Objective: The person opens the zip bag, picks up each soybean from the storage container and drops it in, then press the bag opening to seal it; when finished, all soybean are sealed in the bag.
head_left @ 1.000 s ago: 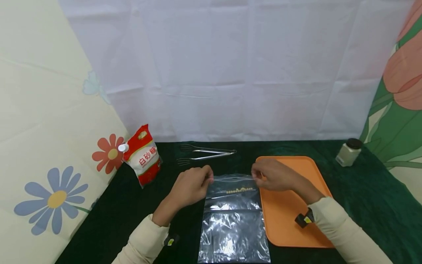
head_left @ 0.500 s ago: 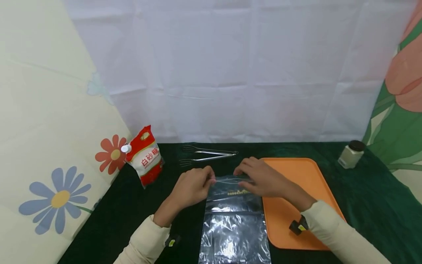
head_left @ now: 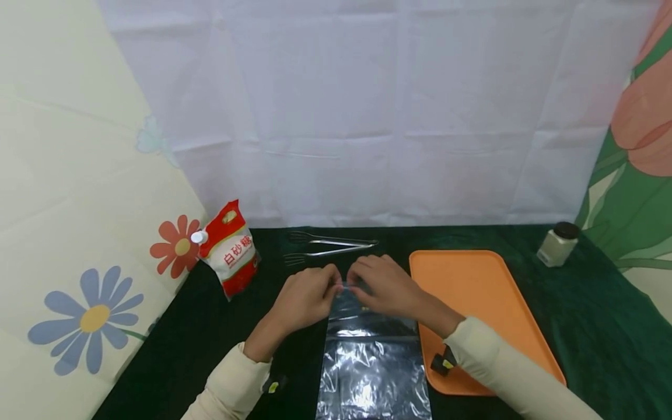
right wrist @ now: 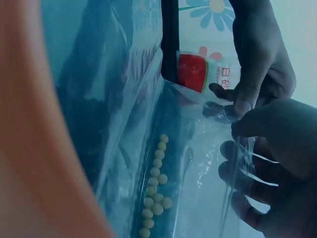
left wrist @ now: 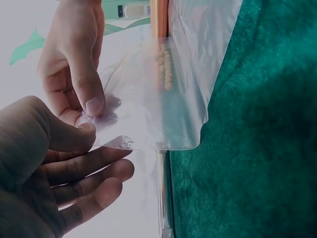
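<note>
A clear zip bag (head_left: 367, 373) lies lengthwise before me, its top end lifted between my hands. My left hand (head_left: 307, 296) pinches the top edge at the left corner between thumb and forefinger. Right beside it, my right hand (head_left: 391, 287) pinches the same edge, the two thumbs nearly meeting. In the right wrist view the other fingers of my right hand (right wrist: 277, 158) spread behind the clear film. Small round cream-coloured beads or balls (right wrist: 157, 198) sit in a row inside the bag; in the head view my right hand mostly hides them.
An orange tray (head_left: 472, 291) lies right of the bag, under my right forearm. Behind are metal tongs (head_left: 336, 248). A red and white spouted pouch (head_left: 231, 251) stands at the left, a dark-lidded jar (head_left: 558, 245) at the far right. White cloth hangs behind the table.
My right hand has let go of the bag's right corner and slid left along the top edge to my left hand, where it pinches again. My left hand has stayed in place.
</note>
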The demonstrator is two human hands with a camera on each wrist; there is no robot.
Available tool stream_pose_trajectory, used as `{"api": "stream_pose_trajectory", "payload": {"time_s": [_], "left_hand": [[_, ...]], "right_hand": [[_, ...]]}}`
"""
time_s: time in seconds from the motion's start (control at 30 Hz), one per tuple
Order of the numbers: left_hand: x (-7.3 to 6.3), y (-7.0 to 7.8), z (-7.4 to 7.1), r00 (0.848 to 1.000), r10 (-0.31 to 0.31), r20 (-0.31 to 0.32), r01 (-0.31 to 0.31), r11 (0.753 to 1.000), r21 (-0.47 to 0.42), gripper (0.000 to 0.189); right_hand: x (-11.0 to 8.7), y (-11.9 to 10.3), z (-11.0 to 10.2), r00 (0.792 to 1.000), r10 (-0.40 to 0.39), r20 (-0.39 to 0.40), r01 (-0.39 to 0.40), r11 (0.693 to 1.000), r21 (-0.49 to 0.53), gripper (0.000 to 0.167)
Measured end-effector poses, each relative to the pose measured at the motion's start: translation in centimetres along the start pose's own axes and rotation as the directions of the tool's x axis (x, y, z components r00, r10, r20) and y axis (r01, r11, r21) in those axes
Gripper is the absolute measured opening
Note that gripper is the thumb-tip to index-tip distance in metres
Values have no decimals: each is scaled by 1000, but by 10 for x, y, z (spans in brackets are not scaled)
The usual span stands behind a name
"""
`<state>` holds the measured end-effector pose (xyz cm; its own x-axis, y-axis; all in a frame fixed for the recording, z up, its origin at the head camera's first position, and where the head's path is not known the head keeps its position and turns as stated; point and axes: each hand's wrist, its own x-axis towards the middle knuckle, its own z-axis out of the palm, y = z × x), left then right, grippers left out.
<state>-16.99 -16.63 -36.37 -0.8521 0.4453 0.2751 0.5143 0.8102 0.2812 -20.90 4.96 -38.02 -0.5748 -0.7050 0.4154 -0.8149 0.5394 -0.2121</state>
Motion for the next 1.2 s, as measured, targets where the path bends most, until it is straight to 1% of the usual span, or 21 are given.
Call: {"api": "stream_pose_trajectory", "payload": {"time_s": [0.33, 0.47, 0.63, 0.77, 1.0, 1.2], "left_hand": [[2, 2, 1, 1000, 18, 2, -18, 1000, -5, 12], [2, 3, 1, 1000, 16, 11, -16, 1000, 13, 12], [2, 4, 1, 1000, 11, 15, -11, 1000, 23, 12], [1, 4, 1, 1000, 4, 10, -5, 1000, 26, 12], [0, 2, 2, 1000, -5, 14, 4, 999, 32, 14], [0, 2, 1, 1000, 0, 24, -1, 999, 42, 13]], "right_hand": [[1, 0, 1, 999, 46, -19, -46, 999, 1, 10], [-2, 1, 0, 996, 88, -8, -87, 996, 9, 8], [-8, 5, -4, 989, 147, -6, -147, 988, 45, 9], [-16, 12, -7, 984, 178, -9, -178, 983, 55, 7], [-37, 31, -13, 971, 240, 0, -239, 966, 98, 5], [-47, 43, -18, 970, 244, 25, -245, 963, 108, 6]]}}
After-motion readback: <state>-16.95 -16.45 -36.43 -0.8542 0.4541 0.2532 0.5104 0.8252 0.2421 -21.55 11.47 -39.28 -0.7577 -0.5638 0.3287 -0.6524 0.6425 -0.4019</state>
